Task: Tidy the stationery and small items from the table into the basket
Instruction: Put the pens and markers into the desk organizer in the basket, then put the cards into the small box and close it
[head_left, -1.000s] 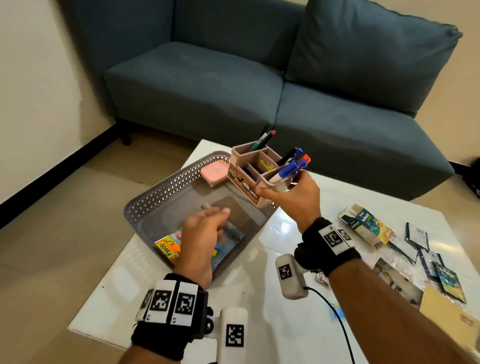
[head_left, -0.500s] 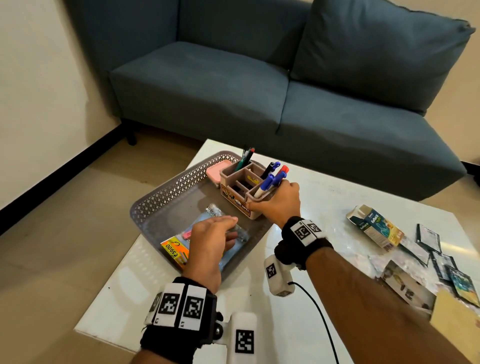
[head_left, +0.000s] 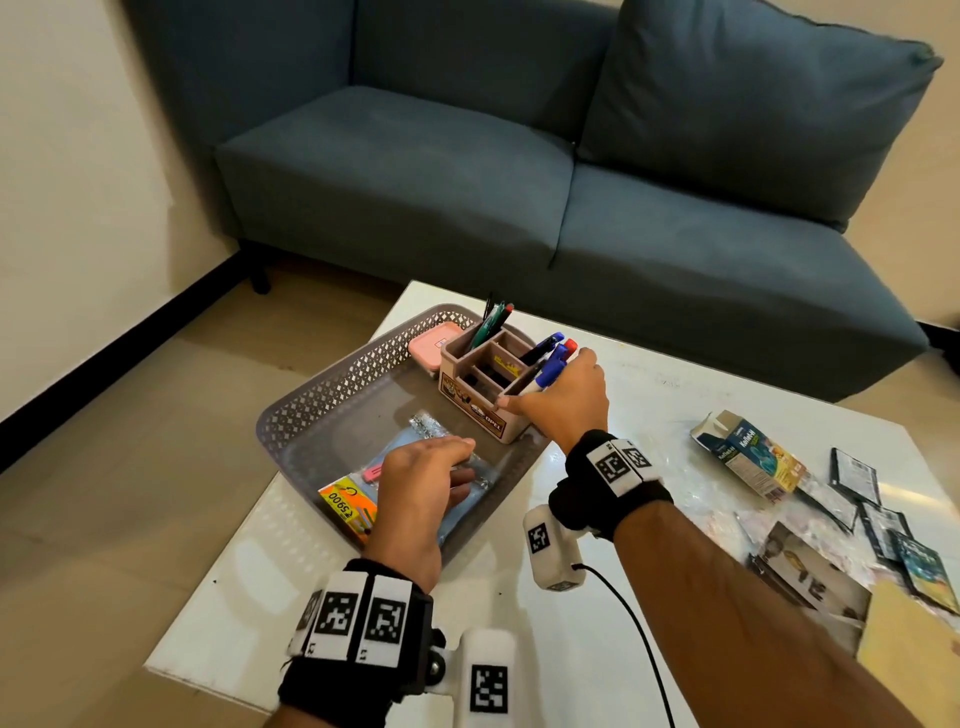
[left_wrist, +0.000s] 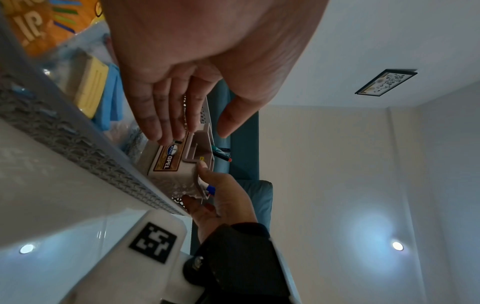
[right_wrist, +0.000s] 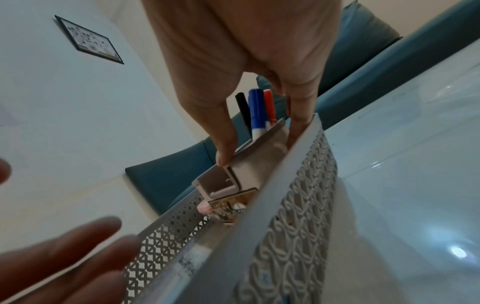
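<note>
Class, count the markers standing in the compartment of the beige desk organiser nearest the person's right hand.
3: a black marker, a blue marker and a red marker, side by side beside the right hand. Others may be hidden behind it.

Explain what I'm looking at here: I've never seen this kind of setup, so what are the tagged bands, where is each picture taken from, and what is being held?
No machine here: a person works with bare hands. The black bands with square tags carry small wrist cameras.

The wide picture comes from a head camera looking down at a white table before a blue sofa. The two odd-angled pictures look along each palm from the wrists.

The right hand grips a pen holder full of markers, which stands in the far corner of a grey basket beside a pink box. The left hand hovers open over a clear packet in the basket and holds nothing.

On the table to the right lie a small carton and several sachets, not yet tidied.
</note>
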